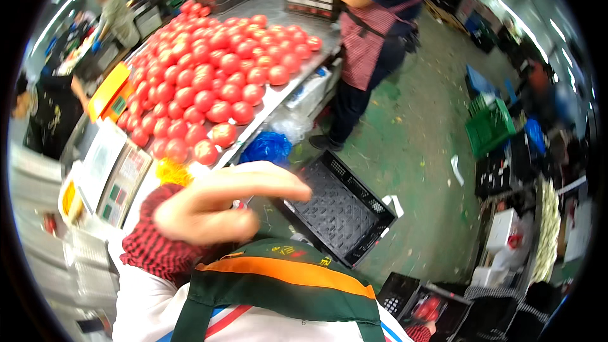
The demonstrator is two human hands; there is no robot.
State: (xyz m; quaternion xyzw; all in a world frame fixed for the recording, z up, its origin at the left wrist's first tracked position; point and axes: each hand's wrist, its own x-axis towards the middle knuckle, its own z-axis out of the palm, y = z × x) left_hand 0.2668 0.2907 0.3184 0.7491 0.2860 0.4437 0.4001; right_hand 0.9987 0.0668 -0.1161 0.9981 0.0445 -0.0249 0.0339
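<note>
The left hand [212, 206], motion-blurred, extends rightward from a red-and-black striped knit cuff [155, 237]; its fingers and thumb are spread apart. The right hand [431, 327] is at near right, beside a black plastic box [453, 324] containing tomatoes; its finger state cannot be told. Round red tomatoes [202, 79] are heaped on the grey bench [253, 5], far left. A black rectangular plastic crate [335, 209] rests on the green floor [424, 171]. A co-worker in a red checked apron [364, 47] stands at the bench's far right.
</note>
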